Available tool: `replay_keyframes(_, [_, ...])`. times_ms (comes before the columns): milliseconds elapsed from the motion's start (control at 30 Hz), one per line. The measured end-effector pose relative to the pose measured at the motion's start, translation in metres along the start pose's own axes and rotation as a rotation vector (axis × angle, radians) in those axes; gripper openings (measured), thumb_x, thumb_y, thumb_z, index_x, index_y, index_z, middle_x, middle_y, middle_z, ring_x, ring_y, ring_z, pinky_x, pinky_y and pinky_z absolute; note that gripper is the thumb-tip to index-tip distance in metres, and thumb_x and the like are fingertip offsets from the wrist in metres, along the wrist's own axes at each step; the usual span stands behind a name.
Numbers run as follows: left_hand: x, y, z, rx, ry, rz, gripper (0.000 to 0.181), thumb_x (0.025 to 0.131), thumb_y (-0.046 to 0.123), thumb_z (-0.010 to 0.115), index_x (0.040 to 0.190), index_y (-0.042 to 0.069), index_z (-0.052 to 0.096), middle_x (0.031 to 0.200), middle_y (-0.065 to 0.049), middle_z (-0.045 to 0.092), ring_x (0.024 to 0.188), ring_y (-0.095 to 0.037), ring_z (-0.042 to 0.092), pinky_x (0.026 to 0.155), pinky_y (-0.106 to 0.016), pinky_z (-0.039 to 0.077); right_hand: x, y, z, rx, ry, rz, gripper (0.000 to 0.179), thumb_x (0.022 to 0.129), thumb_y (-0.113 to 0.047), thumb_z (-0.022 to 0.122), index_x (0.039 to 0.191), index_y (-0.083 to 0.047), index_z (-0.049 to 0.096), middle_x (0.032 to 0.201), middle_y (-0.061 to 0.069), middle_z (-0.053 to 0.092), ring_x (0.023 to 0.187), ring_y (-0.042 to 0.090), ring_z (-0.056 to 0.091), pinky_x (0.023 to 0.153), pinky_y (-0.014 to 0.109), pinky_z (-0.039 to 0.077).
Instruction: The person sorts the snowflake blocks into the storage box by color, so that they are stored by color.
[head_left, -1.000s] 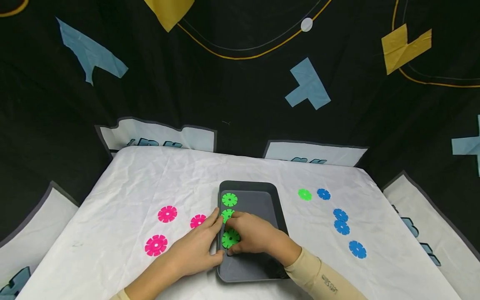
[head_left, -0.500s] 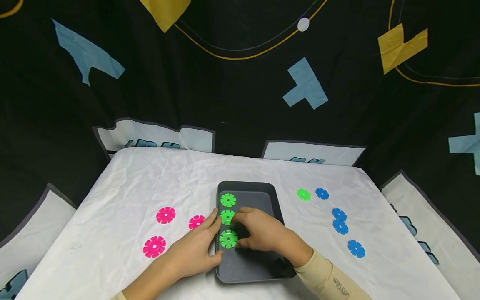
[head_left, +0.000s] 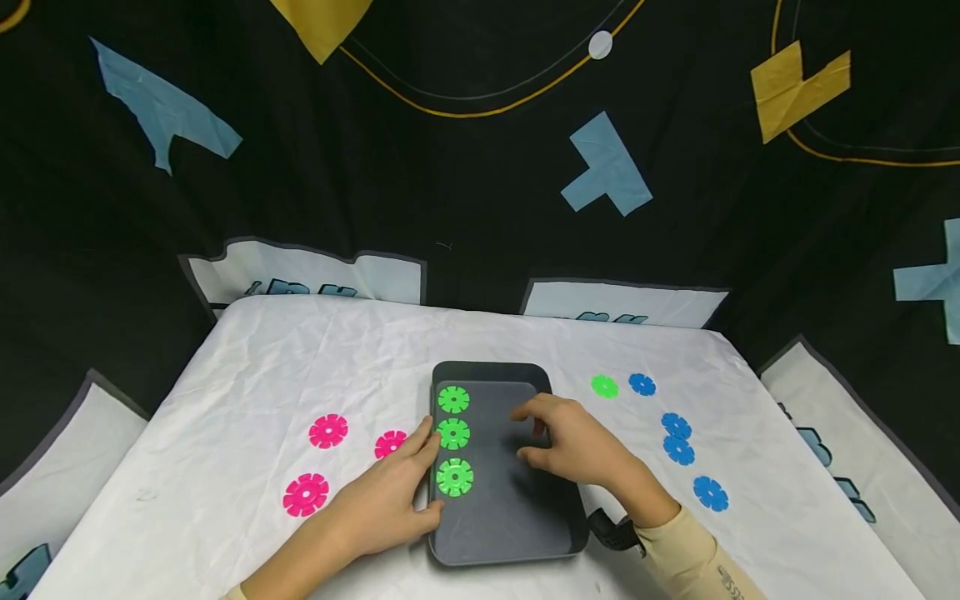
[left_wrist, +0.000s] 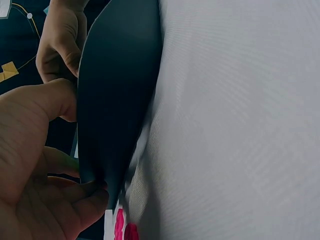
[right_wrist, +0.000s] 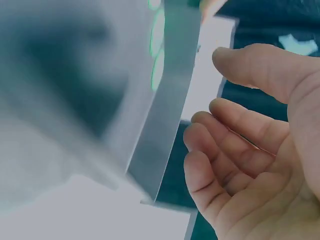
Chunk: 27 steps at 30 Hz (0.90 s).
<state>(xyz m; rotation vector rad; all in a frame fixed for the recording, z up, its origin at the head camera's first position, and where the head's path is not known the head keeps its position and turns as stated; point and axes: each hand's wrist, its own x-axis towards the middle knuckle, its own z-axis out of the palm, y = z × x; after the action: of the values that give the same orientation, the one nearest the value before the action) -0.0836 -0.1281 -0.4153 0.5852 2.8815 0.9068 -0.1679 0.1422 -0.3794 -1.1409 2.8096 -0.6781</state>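
A dark grey rectangular tray (head_left: 517,521) lies on the white cloth in the head view. Three green notched discs (head_left: 454,477) line its left side inside. My left hand (head_left: 390,492) rests along the tray's left rim, fingers extended and thumb apart; the left wrist view shows the thumb and fingertips at the tray wall (left_wrist: 117,75). My right hand (head_left: 573,442) hovers over the tray's right side, thumb and fingers apart and loosely bent. Nothing is between them in the right wrist view, where the palm (right_wrist: 260,200) shows bare.
Left of the tray lie pink notched discs (head_left: 306,495), one partly behind the left hand. To the right are several blue discs (head_left: 710,493) and one green disc (head_left: 604,387). A black curtain (head_left: 465,183) with taped shapes hangs behind the white-covered table (head_left: 247,375).
My right hand has let go of the nearest green disc and moved right and up from the row. My left hand has stayed at the rim.
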Motion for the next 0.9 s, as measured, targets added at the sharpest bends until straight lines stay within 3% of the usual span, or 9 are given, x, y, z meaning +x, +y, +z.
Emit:
replay_keyframes(400, [0.000, -0.002, 0.000, 0.003, 0.008, 0.015, 0.083, 0.080, 0.031, 0.070, 0.147, -0.004, 0.036, 0.159, -0.017, 0.020, 0.140, -0.022, 0.032, 0.107, -0.041, 0.037, -0.010, 0.059, -0.011, 0.036, 0.196, 0.280, 0.032, 0.087, -0.014, 0.070, 0.118, -0.007, 0.066, 0.112, 0.007, 0.066, 0.091, 0.024, 0.061, 0.071, 0.038, 0.051])
replay_keyframes(667, [0.000, -0.002, 0.000, -0.003, 0.011, 0.022, 0.083, 0.080, 0.030, 0.070, 0.148, -0.004, 0.036, 0.159, -0.017, 0.020, 0.140, -0.022, 0.032, 0.107, -0.041, 0.037, -0.011, 0.095, -0.002, 0.061, 0.231, 0.498, 0.047, 0.086, -0.016, 0.069, 0.128, 0.001, 0.058, 0.125, 0.018, 0.058, 0.102, 0.033, 0.058, 0.081, 0.048, 0.050])
replay_keyframes(900, [0.000, -0.001, 0.000, -0.008, 0.008, 0.022, 0.083, 0.080, 0.030, 0.070, 0.147, -0.004, 0.036, 0.159, -0.018, 0.020, 0.140, -0.023, 0.030, 0.107, -0.042, 0.037, -0.009, 0.115, -0.001, 0.010, 0.259, 0.625, 0.059, 0.084, -0.016, 0.069, 0.135, 0.007, 0.049, 0.134, 0.030, 0.047, 0.115, 0.044, 0.050, 0.093, 0.057, 0.044])
